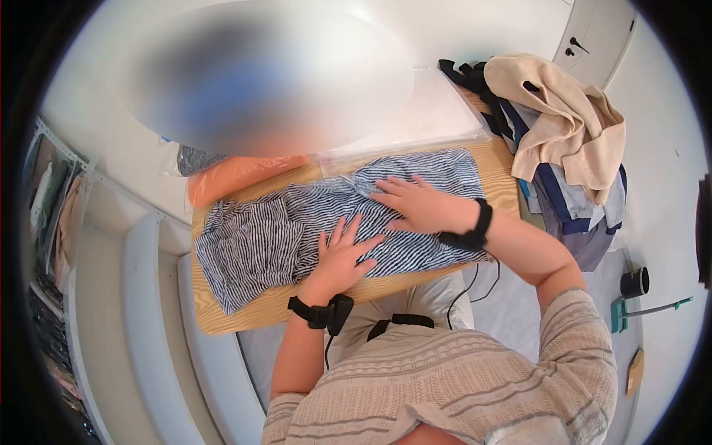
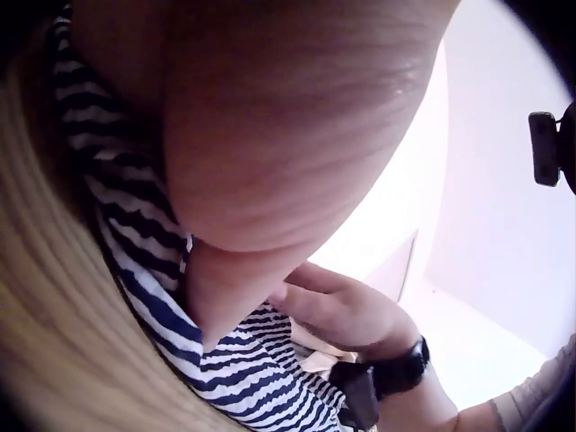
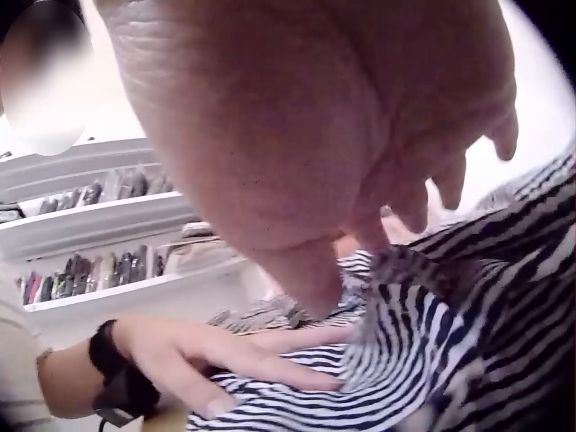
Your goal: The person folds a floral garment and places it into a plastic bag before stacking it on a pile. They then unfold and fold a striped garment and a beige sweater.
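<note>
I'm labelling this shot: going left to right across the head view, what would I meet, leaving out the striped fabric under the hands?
Clothes at the left edge → orange bundle → left hand → right hand → beige garment on the heap → black container.

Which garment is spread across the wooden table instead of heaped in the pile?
The navy-striped garment across the table; the plain beige garment lies draped atop the clothes pile to the right.
</note>
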Motion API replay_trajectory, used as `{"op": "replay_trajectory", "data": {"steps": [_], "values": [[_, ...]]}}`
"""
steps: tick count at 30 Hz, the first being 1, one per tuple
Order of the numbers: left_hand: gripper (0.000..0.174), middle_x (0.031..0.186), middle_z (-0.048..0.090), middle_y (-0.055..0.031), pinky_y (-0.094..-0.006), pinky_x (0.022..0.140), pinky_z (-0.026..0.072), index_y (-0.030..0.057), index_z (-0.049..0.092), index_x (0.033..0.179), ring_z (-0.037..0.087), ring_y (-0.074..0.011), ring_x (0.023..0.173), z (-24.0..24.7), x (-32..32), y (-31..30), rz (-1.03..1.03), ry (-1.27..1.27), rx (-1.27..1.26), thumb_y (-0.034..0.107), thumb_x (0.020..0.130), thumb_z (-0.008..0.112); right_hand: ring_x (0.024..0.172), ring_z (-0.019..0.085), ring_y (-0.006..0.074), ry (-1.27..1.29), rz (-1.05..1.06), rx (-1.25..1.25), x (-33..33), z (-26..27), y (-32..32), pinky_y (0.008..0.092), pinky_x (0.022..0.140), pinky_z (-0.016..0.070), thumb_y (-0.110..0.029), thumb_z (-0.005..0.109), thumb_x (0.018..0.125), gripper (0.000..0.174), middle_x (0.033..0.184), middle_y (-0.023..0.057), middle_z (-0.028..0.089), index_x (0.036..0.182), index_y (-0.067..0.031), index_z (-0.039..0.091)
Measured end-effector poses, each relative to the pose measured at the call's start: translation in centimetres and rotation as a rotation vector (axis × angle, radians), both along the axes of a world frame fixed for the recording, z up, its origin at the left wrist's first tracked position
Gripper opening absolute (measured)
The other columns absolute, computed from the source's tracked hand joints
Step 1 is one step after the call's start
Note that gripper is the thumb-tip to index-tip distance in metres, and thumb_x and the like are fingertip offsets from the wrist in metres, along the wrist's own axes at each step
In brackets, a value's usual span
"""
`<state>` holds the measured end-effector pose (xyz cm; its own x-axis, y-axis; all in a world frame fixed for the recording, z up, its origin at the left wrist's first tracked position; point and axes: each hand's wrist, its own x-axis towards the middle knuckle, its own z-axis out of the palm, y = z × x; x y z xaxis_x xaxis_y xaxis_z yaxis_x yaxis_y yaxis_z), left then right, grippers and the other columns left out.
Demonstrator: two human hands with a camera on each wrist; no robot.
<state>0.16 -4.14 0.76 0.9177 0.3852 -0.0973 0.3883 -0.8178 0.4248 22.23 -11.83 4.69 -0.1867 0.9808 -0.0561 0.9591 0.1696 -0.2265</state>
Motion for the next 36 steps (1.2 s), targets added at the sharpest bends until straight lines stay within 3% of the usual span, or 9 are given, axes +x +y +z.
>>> {"op": "replay_trajectory", "data": {"steps": [4, 13, 17, 21, 23, 25, 28, 32, 36], "values": [[0.047, 0.153, 0.018, -0.0119, -0.0618, 0.107, 0.0058, 0.0343, 0.050, 0.132, 0.011, -0.0379, 0.140, -0.2, -0.1, -0.1, 0.006, -0.002, -0.012, 0.034, 0.086, 0.058, 0.132, 0.032, 0.0369, -0.211, -0.146, 0.210, -3.3, 0.7, -5.1, 0.0635, 0.098, 0.0307, -0.033, 0.057, 0.087, 0.052, 0.143, 0.0138, 0.036, 0.135, -0.0174, 0.043], [0.046, 0.152, 0.021, -0.0135, -0.0605, 0.108, 0.0075, 0.0322, 0.052, 0.131, 0.012, -0.0375, 0.140, 0.2, -0.9, -0.7, -0.054, -0.057, -0.019, 0.036, 0.085, 0.058, 0.131, 0.036, 0.0280, -0.042, -0.471, 0.310, -5.4, -5.1, -10.4, 0.0566, 0.104, 0.0248, -0.031, 0.054, 0.089, 0.042, 0.138, 0.0060, 0.044, 0.129, -0.0221, 0.050], [0.040, 0.148, 0.029, -0.0149, -0.0573, 0.109, 0.0114, 0.0216, 0.059, 0.123, 0.018, -0.0376, 0.138, 1.4, -3.1, -1.6, -0.032, -0.202, -0.058, 0.031, 0.084, 0.061, 0.131, 0.038, 0.0265, -0.001, -0.435, 0.341, -4.5, -5.8, -11.2, 0.0535, 0.104, 0.0261, -0.026, 0.055, 0.088, 0.040, 0.136, 0.0064, 0.047, 0.127, -0.0191, 0.053], [0.033, 0.139, 0.043, -0.0146, -0.0463, 0.109, 0.0227, 0.0100, 0.063, 0.113, 0.031, -0.0354, 0.134, 2.6, -8.8, -0.8, 0.276, -0.528, -0.038, 0.016, 0.081, 0.065, 0.129, 0.039, 0.0300, 0.116, -0.478, 0.330, -4.3, -5.2, -11.6, 0.0533, 0.105, 0.0256, -0.008, 0.056, 0.083, 0.040, 0.135, 0.0109, 0.046, 0.124, -0.0141, 0.054], [0.037, 0.133, 0.048, -0.0167, -0.0434, 0.106, 0.0285, 0.0066, 0.059, 0.117, 0.036, -0.0363, 0.130, 2.4, -12.1, 0.5, 0.409, -0.522, 0.155, 0.014, 0.081, 0.065, 0.129, 0.039, 0.0312, 0.171, -0.503, 0.366, -5.0, -4.0, -11.0, 0.0535, 0.106, 0.0253, -0.002, 0.056, 0.081, 0.042, 0.135, 0.0127, 0.046, 0.122, -0.0120, 0.055], [0.052, 0.133, 0.044, -0.0226, -0.0467, 0.103, 0.0325, 0.0055, 0.049, 0.127, 0.037, -0.0404, 0.126, 0.9, -15.2, 2.7, 0.918, -0.452, 0.371, 0.024, 0.081, 0.066, 0.128, 0.040, 0.0327, 0.307, -0.432, 0.468, -6.7, -2.0, -10.1, 0.0535, 0.106, 0.0254, 0.003, 0.055, 0.078, 0.044, 0.134, 0.0149, 0.047, 0.120, -0.0090, 0.055], [0.070, 0.127, 0.046, -0.0270, -0.0468, 0.100, 0.0350, -0.0004, 0.038, 0.133, 0.041, -0.0409, 0.120, 0.1, -18.0, 5.4, 1.206, -0.186, 0.300, 0.030, 0.077, 0.069, 0.128, 0.039, 0.0326, 0.357, -0.275, 0.446, -9.4, -1.7, -7.5, 0.0530, 0.107, 0.0236, 0.001, 0.057, 0.078, 0.043, 0.132, 0.0144, 0.047, 0.119, -0.0083, 0.055], [0.079, 0.126, 0.045, -0.0273, -0.0465, 0.097, 0.0362, -0.0044, 0.036, 0.132, 0.040, -0.0419, 0.120, -0.4, -18.6, 7.4, 1.262, 0.010, 0.268, 0.035, 0.073, 0.073, 0.130, 0.036, 0.0335, 0.208, -0.204, 0.360, -11.5, -3.7, -5.4, 0.0557, 0.106, 0.0218, -0.018, 0.060, 0.082, 0.044, 0.136, 0.0147, 0.044, 0.125, -0.0136, 0.053], [0.067, 0.113, 0.055, -0.0278, -0.0453, 0.089, 0.0429, -0.0085, 0.047, 0.119, 0.051, -0.0412, 0.107, -0.1, -18.3, 8.3, 1.213, -0.065, 0.193, 0.031, 0.071, 0.073, 0.130, 0.034, 0.0337, 0.049, -0.219, 0.312, -12.0, -4.8, -5.3, 0.0580, 0.104, 0.0227, -0.034, 0.058, 0.084, 0.048, 0.139, 0.0145, 0.040, 0.130, -0.0195, 0.051]]}}
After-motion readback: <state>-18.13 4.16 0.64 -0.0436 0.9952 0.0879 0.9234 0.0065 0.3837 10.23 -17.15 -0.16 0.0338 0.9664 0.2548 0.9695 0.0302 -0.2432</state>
